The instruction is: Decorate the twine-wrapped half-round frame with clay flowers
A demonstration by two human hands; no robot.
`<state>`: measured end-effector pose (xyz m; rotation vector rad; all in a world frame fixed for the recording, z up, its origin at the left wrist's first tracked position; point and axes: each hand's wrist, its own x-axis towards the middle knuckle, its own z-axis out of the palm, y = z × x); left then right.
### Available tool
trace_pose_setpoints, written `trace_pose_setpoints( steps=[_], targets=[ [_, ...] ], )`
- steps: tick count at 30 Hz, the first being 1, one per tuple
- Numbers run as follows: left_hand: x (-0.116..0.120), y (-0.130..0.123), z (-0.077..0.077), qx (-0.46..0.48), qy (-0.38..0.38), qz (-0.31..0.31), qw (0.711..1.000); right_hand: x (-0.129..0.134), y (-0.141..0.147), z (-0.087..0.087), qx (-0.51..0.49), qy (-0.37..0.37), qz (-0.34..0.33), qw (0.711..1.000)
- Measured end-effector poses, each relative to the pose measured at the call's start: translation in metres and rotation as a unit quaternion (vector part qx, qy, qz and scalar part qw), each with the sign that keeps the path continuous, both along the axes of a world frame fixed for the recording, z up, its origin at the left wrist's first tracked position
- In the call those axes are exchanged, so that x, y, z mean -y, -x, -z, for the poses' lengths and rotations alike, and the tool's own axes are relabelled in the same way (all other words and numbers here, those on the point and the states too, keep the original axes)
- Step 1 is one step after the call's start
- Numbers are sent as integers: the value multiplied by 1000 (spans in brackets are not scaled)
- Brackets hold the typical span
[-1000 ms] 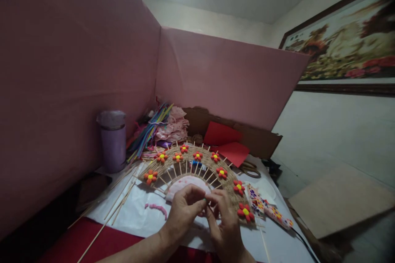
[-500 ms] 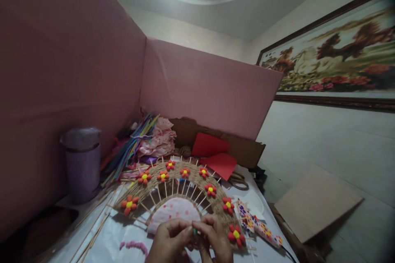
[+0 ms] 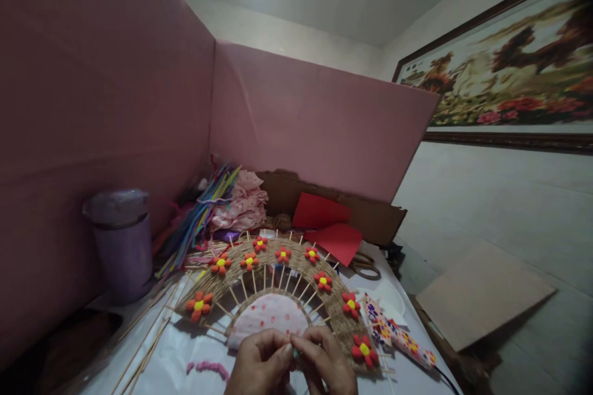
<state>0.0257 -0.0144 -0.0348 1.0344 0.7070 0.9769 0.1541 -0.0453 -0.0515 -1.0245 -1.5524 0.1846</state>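
My left hand (image 3: 262, 363) and my right hand (image 3: 327, 361) meet at the bottom centre, fingertips pinched together on a tiny green piece (image 3: 296, 353). The piece is mostly covered by the fingers. Just beyond them lies a fan-shaped woven twine piece (image 3: 340, 290) with thin sticks poking out along its arc. Red and orange flowers with yellow centres sit along the woven band. A half-round of white fabric with reddish dots (image 3: 269, 316) fills its inner part. A short purple fuzzy strip (image 3: 208, 369) lies left of my left hand.
A flower-patterned glue gun (image 3: 403, 342) with a black cord lies at right, near scissors (image 3: 365, 266). Red sheets (image 3: 336, 244), crumpled pink fabric (image 3: 243, 203) and coloured pipe cleaners (image 3: 199, 213) are behind. A purple bin (image 3: 123, 256) and loose sticks (image 3: 151, 345) are at left.
The view has tilted and shifted slightly, so the things on the table appear a little further right. Both hands keep nearly the same pinch around the green piece.
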Motion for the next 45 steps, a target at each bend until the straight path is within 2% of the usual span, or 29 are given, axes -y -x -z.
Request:
trace_pose_setpoints(
  steps=[2,6,9,12,14,17,19,22,25,29,36,41,43,45],
  targets=[
    [1,0,1,-1,-6,7,1000,1,1,0,23,-38,1,999],
    [3,-2,4,-2,-39,6,999,2,4,0,14,-40,-8,999],
    [5,-3,1,-21,-54,19,998,3,5,-6,-19,-15,-10,1000],
    [7,-3,-6,-39,-62,17,997,5,5,-15,-89,65,-32,993],
    [8,-1,-12,-67,-89,-12,994,6,5,-21,-153,178,-78,969],
    [9,3,-22,-99,-153,-37,983,6,4,-27,-273,295,-132,906],
    [9,5,-26,-123,-218,-59,966,6,4,-29,-310,315,-155,883],
    [9,7,-28,-155,-328,-89,928,6,4,-31,-323,320,-173,873],
    [8,8,-25,-159,-424,-108,885,7,4,-34,-310,320,-166,880],
    [7,11,-21,-182,-498,-126,839,10,5,-37,-286,315,-158,891],
    [8,13,-23,-268,-564,-138,768,10,5,-31,-262,318,-150,899],
    [7,11,-25,-319,-597,-156,720,11,4,-27,-209,281,-140,926],
    [7,11,-24,-332,-604,-159,707,12,4,-28,-196,271,-136,933],
    [7,11,-22,-334,-589,-152,720,13,5,-28,-189,265,-136,936]
  ],
)
